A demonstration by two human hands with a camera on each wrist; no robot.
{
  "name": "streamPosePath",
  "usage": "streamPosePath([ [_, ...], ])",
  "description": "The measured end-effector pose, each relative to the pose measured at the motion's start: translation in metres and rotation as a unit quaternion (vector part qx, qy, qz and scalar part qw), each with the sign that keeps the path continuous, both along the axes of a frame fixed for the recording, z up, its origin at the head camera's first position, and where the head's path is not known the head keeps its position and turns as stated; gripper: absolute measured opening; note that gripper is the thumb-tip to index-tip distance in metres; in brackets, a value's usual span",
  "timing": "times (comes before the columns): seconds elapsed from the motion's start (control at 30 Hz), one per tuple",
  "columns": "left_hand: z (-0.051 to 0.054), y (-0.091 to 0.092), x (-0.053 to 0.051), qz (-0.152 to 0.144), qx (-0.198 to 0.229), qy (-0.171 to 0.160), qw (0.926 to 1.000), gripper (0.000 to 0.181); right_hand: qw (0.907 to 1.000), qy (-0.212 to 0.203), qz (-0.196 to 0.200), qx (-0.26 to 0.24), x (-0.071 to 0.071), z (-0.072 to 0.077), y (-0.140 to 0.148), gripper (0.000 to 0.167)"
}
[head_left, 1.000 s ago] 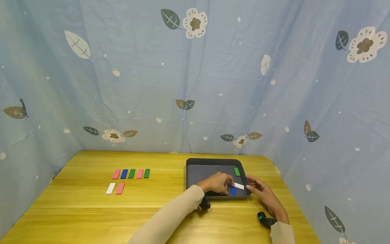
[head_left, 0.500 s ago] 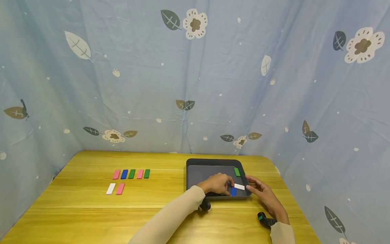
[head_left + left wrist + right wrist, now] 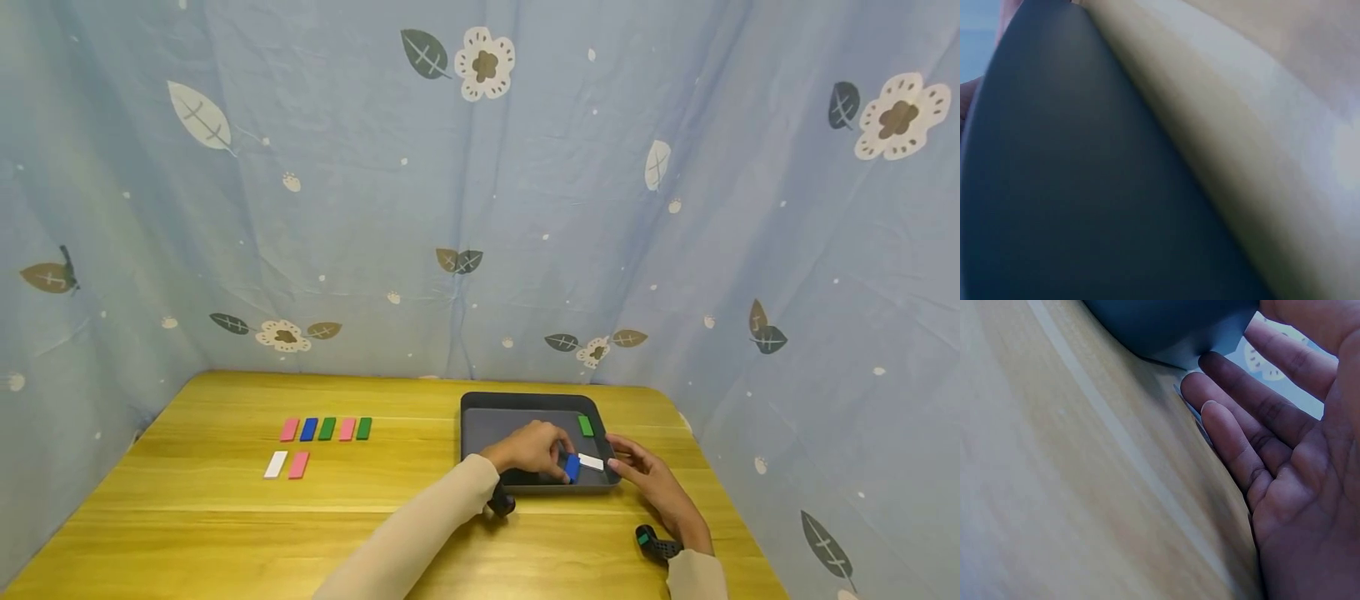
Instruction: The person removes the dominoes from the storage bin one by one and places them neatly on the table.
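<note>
While the relaxed right hand (image 3: 657, 485) touches the tray (image 3: 491, 427), the left hand (image 3: 531, 450) pinches the now-shifted blue block (image 3: 573, 468).

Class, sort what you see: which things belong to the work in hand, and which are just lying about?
Seemingly in the work:
left hand, pinching the blue block
right hand, beside the dark tray
white block and green block inside

Lying apart, untouched, perhaps for later:
row of five blocks
loose white block
loose pink block
</note>
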State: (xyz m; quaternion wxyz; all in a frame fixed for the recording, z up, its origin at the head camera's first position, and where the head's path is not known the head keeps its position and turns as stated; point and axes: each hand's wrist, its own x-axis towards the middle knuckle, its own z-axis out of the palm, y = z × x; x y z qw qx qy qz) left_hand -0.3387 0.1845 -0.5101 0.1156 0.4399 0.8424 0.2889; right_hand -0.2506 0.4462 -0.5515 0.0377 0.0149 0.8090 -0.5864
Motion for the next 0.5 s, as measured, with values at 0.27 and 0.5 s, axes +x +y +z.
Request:
streamPosePath([
  [0.27,0.015,-0.016,-0.005,0.003,0.018,-0.018,0.9997,0.043,0.9997,0.005,-0.005,0.022,-0.001,-0.001,0.002,0.06],
  [0.5,0.024,-0.033,-0.011,0.013,0.036,-0.011,0.9992,0.043,0.9992,0.016,0.0,0.036,-0.001,-0.001,0.002,0.057],
])
